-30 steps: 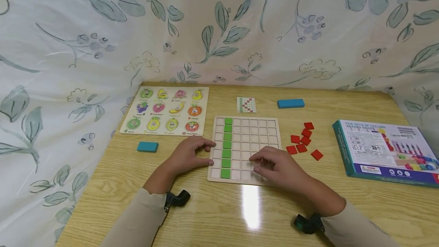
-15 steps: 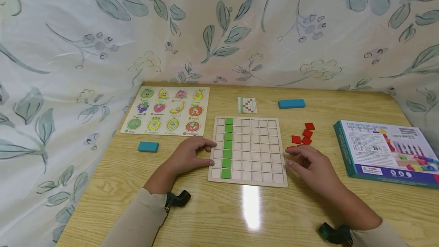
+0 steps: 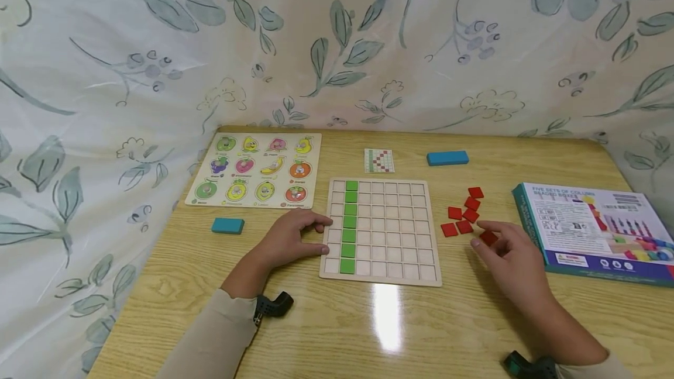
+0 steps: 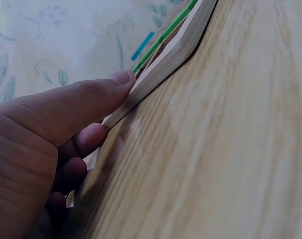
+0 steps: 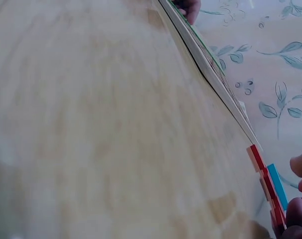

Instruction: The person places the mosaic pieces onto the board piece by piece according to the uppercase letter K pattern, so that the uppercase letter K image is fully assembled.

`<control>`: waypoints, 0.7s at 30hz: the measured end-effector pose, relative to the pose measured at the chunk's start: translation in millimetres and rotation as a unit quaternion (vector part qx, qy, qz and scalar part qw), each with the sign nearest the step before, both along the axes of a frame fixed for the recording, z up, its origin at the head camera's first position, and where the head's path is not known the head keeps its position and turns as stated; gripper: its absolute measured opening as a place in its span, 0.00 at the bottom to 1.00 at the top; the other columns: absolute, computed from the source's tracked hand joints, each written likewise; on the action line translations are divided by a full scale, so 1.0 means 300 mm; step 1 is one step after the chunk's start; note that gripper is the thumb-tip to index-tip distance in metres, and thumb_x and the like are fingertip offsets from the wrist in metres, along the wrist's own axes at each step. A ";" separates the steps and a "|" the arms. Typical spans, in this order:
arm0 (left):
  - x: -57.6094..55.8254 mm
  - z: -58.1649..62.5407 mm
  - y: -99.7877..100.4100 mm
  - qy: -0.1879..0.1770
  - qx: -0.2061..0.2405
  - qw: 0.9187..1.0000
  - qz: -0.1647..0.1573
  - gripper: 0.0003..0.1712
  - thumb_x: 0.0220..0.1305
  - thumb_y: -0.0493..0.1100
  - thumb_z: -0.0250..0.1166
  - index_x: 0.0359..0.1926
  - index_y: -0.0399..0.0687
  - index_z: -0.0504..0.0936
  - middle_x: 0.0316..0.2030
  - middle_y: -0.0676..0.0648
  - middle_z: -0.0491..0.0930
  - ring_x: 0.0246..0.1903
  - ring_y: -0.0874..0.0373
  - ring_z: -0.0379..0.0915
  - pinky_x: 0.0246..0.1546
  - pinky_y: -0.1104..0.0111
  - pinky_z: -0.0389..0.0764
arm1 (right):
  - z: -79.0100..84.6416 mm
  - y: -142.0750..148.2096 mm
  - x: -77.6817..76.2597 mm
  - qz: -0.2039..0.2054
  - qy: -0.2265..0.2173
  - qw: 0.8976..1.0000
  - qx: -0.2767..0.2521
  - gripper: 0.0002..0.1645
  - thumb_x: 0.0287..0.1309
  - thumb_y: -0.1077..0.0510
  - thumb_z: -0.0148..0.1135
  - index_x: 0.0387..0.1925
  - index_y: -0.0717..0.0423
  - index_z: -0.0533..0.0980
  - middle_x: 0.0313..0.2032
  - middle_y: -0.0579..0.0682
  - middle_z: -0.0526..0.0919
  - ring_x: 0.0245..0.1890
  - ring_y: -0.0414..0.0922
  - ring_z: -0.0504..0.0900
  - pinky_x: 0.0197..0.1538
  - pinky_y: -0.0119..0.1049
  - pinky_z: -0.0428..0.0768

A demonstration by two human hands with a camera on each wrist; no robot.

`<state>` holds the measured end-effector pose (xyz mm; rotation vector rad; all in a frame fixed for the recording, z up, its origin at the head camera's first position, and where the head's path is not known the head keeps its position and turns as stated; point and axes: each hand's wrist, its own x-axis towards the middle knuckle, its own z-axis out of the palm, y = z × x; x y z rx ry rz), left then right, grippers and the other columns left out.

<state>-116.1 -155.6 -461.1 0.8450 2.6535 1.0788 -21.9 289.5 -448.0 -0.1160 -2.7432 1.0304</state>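
In the head view a square wooden grid board [image 3: 387, 238] lies mid-table, its second column from the left filled with green square tiles [image 3: 349, 222]. My left hand [image 3: 286, 240] rests at the board's left edge, with thumb and index fingertips touching it. The left wrist view shows the thumb [image 4: 101, 92] straight against the board's side [image 4: 178, 52]. To the right of the board lie several red square tiles [image 3: 471, 215]. My right hand [image 3: 513, 256] is at the nearest-right red tile [image 3: 488, 238], thumb and index finger apart on either side of it.
A pattern card [image 3: 379, 161] and a blue block [image 3: 447, 158] stand beyond the board. At the left are a fruit puzzle board [image 3: 253, 171] and another blue block [image 3: 227, 226]. A teal-edged toy box [image 3: 595, 233] lies on the right, close to my right hand.
My right hand has moved rightward from over the board, past its right edge, to the nearest-right red tile. My left hand has stayed at the board's edge.
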 end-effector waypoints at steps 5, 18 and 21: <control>0.000 -0.002 0.002 0.000 0.001 1.000 0.001 0.29 0.58 0.52 0.84 0.59 0.55 0.87 0.42 0.60 0.80 0.48 0.59 0.74 0.59 0.56 0.74 | -0.002 0.017 0.002 -0.020 -0.013 1.000 0.001 0.24 0.71 0.55 0.71 0.65 0.57 0.81 0.55 0.58 0.79 0.32 0.42 0.74 0.28 0.30 0.71; 0.002 -0.003 0.000 0.006 -0.005 1.000 0.002 0.29 0.58 0.53 0.84 0.59 0.56 0.87 0.42 0.61 0.79 0.48 0.59 0.73 0.59 0.56 0.74 | -0.008 0.032 -0.011 -0.057 -0.053 0.997 0.011 0.26 0.69 0.55 0.72 0.65 0.59 0.81 0.53 0.59 0.80 0.33 0.47 0.74 0.28 0.32 0.70; 0.001 -0.003 0.000 0.007 -0.007 1.000 0.000 0.29 0.57 0.52 0.84 0.59 0.55 0.87 0.42 0.61 0.80 0.48 0.59 0.73 0.59 0.56 0.74 | -0.018 0.032 -0.014 -0.058 -0.057 0.997 0.018 0.26 0.68 0.56 0.73 0.63 0.60 0.82 0.52 0.60 0.80 0.34 0.49 0.75 0.29 0.33 0.70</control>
